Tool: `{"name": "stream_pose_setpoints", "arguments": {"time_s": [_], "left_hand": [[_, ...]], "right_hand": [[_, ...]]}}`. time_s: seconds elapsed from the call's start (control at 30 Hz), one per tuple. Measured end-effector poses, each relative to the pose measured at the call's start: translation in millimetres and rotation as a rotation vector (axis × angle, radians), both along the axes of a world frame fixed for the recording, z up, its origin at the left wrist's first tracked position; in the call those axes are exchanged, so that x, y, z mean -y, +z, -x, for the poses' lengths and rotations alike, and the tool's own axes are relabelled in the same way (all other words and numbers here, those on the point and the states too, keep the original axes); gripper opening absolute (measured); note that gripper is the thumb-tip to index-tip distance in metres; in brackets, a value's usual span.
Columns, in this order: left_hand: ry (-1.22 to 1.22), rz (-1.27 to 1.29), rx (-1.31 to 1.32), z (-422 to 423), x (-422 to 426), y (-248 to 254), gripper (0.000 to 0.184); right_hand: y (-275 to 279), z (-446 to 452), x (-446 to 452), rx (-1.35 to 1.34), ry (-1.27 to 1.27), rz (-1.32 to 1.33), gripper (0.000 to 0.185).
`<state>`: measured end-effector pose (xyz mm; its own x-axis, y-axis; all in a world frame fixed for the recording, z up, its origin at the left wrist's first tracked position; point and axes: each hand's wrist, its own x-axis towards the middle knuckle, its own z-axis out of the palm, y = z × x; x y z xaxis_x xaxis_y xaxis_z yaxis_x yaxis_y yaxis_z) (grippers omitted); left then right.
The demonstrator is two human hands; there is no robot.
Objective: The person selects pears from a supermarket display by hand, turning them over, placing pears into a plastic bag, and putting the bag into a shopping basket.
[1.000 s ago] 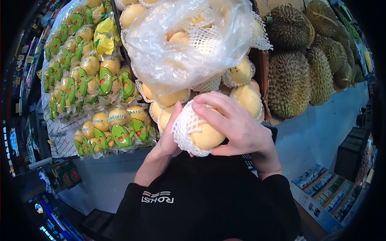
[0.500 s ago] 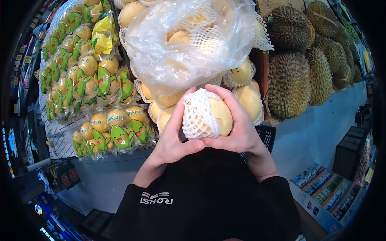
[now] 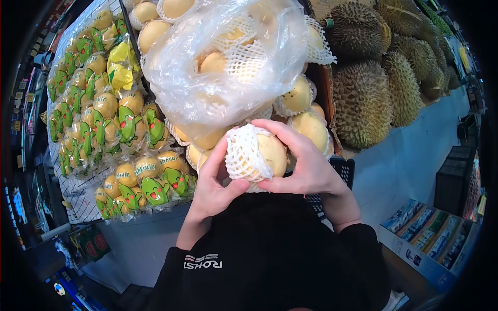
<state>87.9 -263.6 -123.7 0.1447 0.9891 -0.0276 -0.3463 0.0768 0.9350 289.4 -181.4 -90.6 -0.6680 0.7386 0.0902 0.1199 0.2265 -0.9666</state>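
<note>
Both of my hands hold one round pale-yellow fruit [image 3: 272,154] low over the front of the display. A white foam net [image 3: 245,150] covers its left side, while the right side is bare. My left hand [image 3: 211,181] wraps the netted side, thumb at the lower edge. On the bare side, my right hand [image 3: 308,163] curls its fingers over the top and presses its thumb below. Just beyond lies a clear plastic bag [image 3: 181,78], spread over more netted yellow fruits [image 3: 310,129].
Bagged yellow fruits with green cartoon prints [image 3: 127,122] fill the left side. Spiky durians [image 3: 363,103] are piled at the right. A black basket [image 3: 342,173] stands by my right forearm, and a box of packets [image 3: 428,236] sits lower right.
The display has shifted left in view. Both hands, still around the fruit, appear slightly lower and further left. The foam net still covers the fruit's left side.
</note>
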Motion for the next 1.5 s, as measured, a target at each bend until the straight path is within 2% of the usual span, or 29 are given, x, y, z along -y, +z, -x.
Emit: {"name": "stream_pose_setpoints", "arguments": {"time_s": [0.17, 0.27, 0.33, 0.37, 0.4, 0.47, 0.6, 0.67, 0.7, 0.77, 0.83, 0.87, 1.0, 1.03, 1.07, 1.17, 1.3, 1.37, 1.4, 1.47, 1.5], "left_hand": [[-0.056, -0.043, -0.080, 4, -9, 2, 0.091], [-0.009, -0.132, -0.234, 7, -15, 4, 0.083], [0.202, -0.288, -0.475, 8, -18, 12, 0.069], [0.386, -0.420, -0.596, 6, -19, 14, 0.058], [0.386, -0.419, -0.597, 7, -23, 17, 0.058], [0.686, -0.865, -1.124, 10, -37, 26, 0.056], [0.720, -0.882, -1.300, -6, -68, 50, 0.053], [0.602, -0.690, -1.475, -9, -76, 55, 0.051], [0.599, -0.691, -1.474, -7, -82, 54, 0.051], [0.598, -0.703, -1.411, 0, -91, 48, 0.038], [0.557, -0.697, -1.366, 6, -95, 43, 0.037], [0.522, -0.693, -1.323, 8, -97, 41, 0.036], [0.556, -0.614, -1.233, 11, -102, 31, 0.041], [0.629, -0.642, -1.225, 7, -103, 33, 0.045], [0.700, -0.668, -1.214, 4, -104, 35, 0.049], [0.614, -0.747, -1.237, 1, -104, 43, 0.056], [0.532, -0.703, -1.314, 1, -106, 37, 0.052], [0.523, -0.683, -1.377, 2, -108, 32, 0.038], [0.522, -0.681, -1.376, 3, -110, 29, 0.038], [0.563, -0.660, -1.243, 5, -111, 23, 0.021], [0.563, -0.659, -1.243, 5, -111, 20, 0.021]], "right_hand": [[-2, -4, -1, -0.055, -0.025, 0.020, 0.081], [-2, -9, -5, -0.058, -0.046, 0.013, 0.081], [-3, -12, -6, -0.100, -0.093, 0.030, 0.081], [-4, -14, -7, -0.101, -0.094, 0.031, 0.081], [-5, -16, -7, -0.129, -0.117, 0.074, 0.081], [-7, -19, -8, -0.159, -0.137, 0.118, 0.081], [-10, -25, -14, -0.120, -0.129, 0.088, 0.080], [-9, -26, -18, -0.103, -0.129, 0.081, 0.080], [-7, -27, -20, -0.132, -0.140, 0.106, 0.079], [-4, -27, -22, -0.161, -0.155, 0.138, 0.078], [-3, -26, -23, -0.274, -0.151, 0.397, 0.071], [-4, -26, -24, -0.273, -0.152, 0.399, 0.071], [-4, -23, -28, -0.407, -0.082, 0.616, 0.057], [-5, -22, -29, -0.451, -0.077, 0.675, 0.054], [-6, -21, -28, -0.451, -0.081, 0.679, 0.054], [-11, -18, -29, -0.481, -0.078, 0.678, 0.051], [-15, -12, -28, -0.492, -0.098, 0.685, 0.048], [-16, -11, -26, -0.499, -0.124, 0.693, 0.048], [-15, -11, -25, -0.451, -0.133, 0.645, 0.048], [-15, -12, -24, -0.401, -0.142, 0.597, 0.049], [-17, -11, -24, -0.393, -0.146, 0.569, 0.050]]}}
